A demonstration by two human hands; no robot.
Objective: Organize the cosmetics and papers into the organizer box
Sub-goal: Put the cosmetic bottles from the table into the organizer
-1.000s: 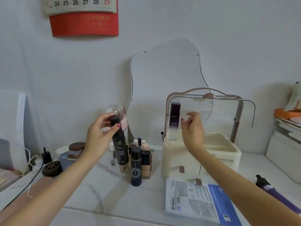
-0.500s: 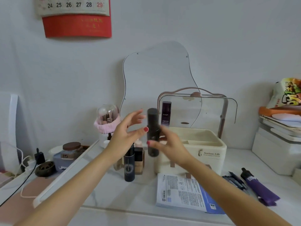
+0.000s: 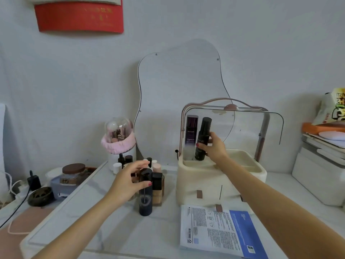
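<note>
Cream organizer box (image 3: 214,176), clear lid raised, stands on the white tabletop. Inside its left rear compartment: one purple bottle (image 3: 191,135) upright; one black spray bottle (image 3: 202,139) beside it, tilted slightly. A black pump bottle (image 3: 145,193) stands upright left of the box among other cosmetics. Printed paper sheet (image 3: 220,232) lies flat before the box.

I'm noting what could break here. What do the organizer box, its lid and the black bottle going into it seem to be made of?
Organizer box: looks like cream plastic, smooth with rounded moulded corners. Lid: clear, probably acrylic, since the wall shows through it. Black bottle: matte black, plastic or coated glass; the look leaves it open.
</note>
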